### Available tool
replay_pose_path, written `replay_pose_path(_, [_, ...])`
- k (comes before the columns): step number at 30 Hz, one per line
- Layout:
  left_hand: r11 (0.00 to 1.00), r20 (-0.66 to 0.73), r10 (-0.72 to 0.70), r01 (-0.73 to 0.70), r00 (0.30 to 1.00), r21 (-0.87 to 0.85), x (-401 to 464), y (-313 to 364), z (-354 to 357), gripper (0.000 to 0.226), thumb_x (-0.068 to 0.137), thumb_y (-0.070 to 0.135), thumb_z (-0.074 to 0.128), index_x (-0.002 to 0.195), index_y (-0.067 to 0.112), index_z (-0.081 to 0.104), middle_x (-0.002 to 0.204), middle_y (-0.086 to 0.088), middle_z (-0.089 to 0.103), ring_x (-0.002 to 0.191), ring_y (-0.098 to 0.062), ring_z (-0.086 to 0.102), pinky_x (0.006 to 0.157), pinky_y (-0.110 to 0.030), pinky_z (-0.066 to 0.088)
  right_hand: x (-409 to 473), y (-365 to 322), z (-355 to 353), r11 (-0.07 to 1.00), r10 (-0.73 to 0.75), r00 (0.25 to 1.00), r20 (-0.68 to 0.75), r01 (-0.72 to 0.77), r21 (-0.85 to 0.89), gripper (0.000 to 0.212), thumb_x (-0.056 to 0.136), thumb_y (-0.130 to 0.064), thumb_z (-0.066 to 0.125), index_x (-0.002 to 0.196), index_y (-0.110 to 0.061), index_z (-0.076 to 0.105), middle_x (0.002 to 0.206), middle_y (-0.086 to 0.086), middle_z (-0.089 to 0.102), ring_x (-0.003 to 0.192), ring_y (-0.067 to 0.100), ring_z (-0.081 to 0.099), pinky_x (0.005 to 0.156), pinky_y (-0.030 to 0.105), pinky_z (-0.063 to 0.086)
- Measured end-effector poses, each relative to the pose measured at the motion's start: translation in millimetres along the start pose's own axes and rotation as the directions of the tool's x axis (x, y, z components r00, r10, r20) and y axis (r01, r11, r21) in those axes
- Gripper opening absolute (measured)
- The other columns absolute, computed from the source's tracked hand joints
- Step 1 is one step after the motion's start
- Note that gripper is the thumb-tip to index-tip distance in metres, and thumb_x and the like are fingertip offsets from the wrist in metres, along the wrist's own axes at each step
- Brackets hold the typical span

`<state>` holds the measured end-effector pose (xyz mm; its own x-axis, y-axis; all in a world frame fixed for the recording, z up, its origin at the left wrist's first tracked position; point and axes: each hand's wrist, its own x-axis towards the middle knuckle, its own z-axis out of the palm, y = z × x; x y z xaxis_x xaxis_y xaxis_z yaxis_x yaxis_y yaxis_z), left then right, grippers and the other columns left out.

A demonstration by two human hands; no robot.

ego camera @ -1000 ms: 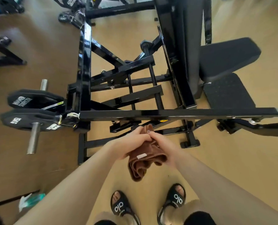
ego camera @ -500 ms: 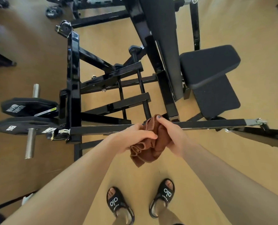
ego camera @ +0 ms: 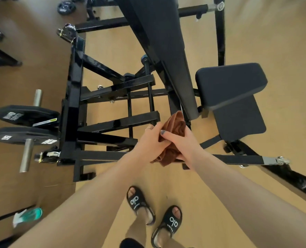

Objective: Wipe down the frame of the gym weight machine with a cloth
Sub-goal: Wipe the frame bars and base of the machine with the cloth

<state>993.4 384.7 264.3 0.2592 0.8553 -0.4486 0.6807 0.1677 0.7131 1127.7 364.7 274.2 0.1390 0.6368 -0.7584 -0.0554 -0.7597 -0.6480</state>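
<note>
A bunched brown cloth sits between both my hands above the black frame of the weight machine. My left hand grips its left side and my right hand grips its right side, thumb across the top. The hands hover over the near horizontal bar of the frame, close to where the slanted back pad ends. Whether the cloth touches the frame I cannot tell. Much of the cloth's lower part is hidden by my fingers.
Black weight plates sit on a steel peg at the left. A padded seat stands at the right. My feet in black sandals stand on the tan floor near the frame. A teal and white object lies at lower left.
Both hands have carried the cloth forward and up, from below the near bar to over it, toward the lower end of the back pad. I have stepped closer to the machine.
</note>
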Motion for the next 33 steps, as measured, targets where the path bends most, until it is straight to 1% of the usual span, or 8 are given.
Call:
replay_pose_path(5, [0.996, 0.141, 0.043, -0.032, 0.989, -0.078, 29, -18, 6, 0.068, 0.09, 0.047, 0.072, 0.146, 0.035, 0.036, 0.138, 0.002, 0.052, 0.125, -0.017, 0.056, 0.102, -0.039, 0.053, 37, -6, -12, 0.84, -0.35, 0.936, -0.043, 0.294, -0.455, 0.055, 0.089, -0.032, 0.078, 0.138, -0.028, 0.053, 0.123, -0.005, 0.063, 0.113, 0.018, 0.061, 0.101, 0.045, 0.056])
replay_pose_path(9, [0.99, 0.158, -0.021, -0.002, 0.987, 0.142, 42, -40, 10, 0.077, 0.094, 0.051, 0.064, 0.157, 0.036, 0.022, 0.149, -0.002, 0.046, 0.13, -0.019, 0.052, 0.103, -0.035, 0.047, 68, -15, -32, 0.275, -0.572, 0.81, 0.127, 0.336, -0.901, 0.054, 0.095, -0.035, 0.071, 0.143, -0.032, 0.048, 0.128, 0.0, 0.052, 0.115, 0.02, 0.05, 0.094, 0.036, 0.054])
replay_pose_path(11, [0.959, 0.123, -0.047, 0.011, 0.991, 0.282, 42, -52, 22, 0.068, 0.098, 0.055, 0.054, 0.155, 0.036, 0.024, 0.145, 0.0, 0.052, 0.123, -0.018, 0.058, 0.097, -0.034, 0.053, 89, -16, -39, 0.001, -0.552, 0.798, 0.243, 0.292, -0.957, 0.061, 0.096, -0.038, 0.068, 0.15, -0.033, 0.04, 0.141, 0.003, 0.048, 0.124, 0.024, 0.047, 0.099, 0.037, 0.051])
replay_pose_path(14, [0.891, 0.015, 0.047, -0.049, 0.999, 0.451, 39, -59, 36, 0.052, 0.102, 0.059, 0.039, 0.147, 0.032, 0.04, 0.127, 0.006, 0.064, 0.103, -0.012, 0.065, 0.088, -0.032, 0.056, 117, -5, -38, -0.202, -0.447, 0.819, 0.36, 0.299, -0.932, 0.074, 0.097, -0.04, 0.067, 0.157, -0.03, 0.025, 0.154, 0.01, 0.038, 0.138, 0.032, 0.041, 0.113, 0.043, 0.04])
replay_pose_path(19, [0.873, -0.097, 0.162, -0.097, 0.982, 0.477, 36, -60, 40, 0.031, 0.104, 0.049, 0.036, 0.115, 0.028, 0.056, 0.087, 0.013, 0.06, 0.072, -0.005, 0.057, 0.069, -0.029, 0.056, 133, 25, -51, -0.329, -0.309, 0.787, 0.534, 0.438, -0.837, 0.071, 0.099, -0.059, 0.049, 0.158, -0.031, 0.022, 0.159, 0.011, 0.033, 0.146, 0.037, 0.031, 0.119, 0.052, 0.033])
replay_pose_path(24, [0.882, -0.154, 0.116, -0.03, 0.981, 0.47, 37, -64, 44, 0.028, 0.101, 0.048, 0.037, 0.109, 0.028, 0.055, 0.082, 0.013, 0.057, 0.063, -0.007, 0.052, 0.056, -0.026, 0.052, 136, 23, -56, -0.438, -0.277, 0.732, 0.622, 0.48, -0.76, 0.054, 0.106, -0.047, 0.032, 0.158, -0.031, 0.028, 0.157, 0.012, 0.038, 0.144, 0.038, 0.033, 0.118, 0.053, 0.03])
replay_pose_path(28, [0.88, -0.209, 0.064, 0.043, 0.976, 0.473, 38, -66, 47, 0.03, 0.098, 0.051, 0.034, 0.107, 0.03, 0.054, 0.083, 0.013, 0.06, 0.064, -0.008, 0.055, 0.056, -0.027, 0.053, 145, 28, -47, -0.493, -0.226, 0.744, 0.629, 0.47, -0.732, 0.07, 0.095, -0.036, 0.067, 0.154, -0.029, 0.03, 0.157, 0.013, 0.037, 0.144, 0.041, 0.029, 0.119, 0.058, 0.024])
replay_pose_path(33, [0.894, -0.243, 0.038, 0.076, 0.969, 0.441, 36, -68, 48, 0.022, 0.098, 0.048, 0.041, 0.104, 0.031, 0.054, 0.081, 0.013, 0.06, 0.063, -0.007, 0.057, 0.056, -0.027, 0.054, 162, 28, -55, -0.558, -0.21, 0.696, 0.686, 0.491, -0.669, 0.08, 0.083, -0.033, 0.081, 0.15, -0.032, 0.036, 0.152, 0.012, 0.041, 0.141, 0.04, 0.033, 0.117, 0.059, 0.027])
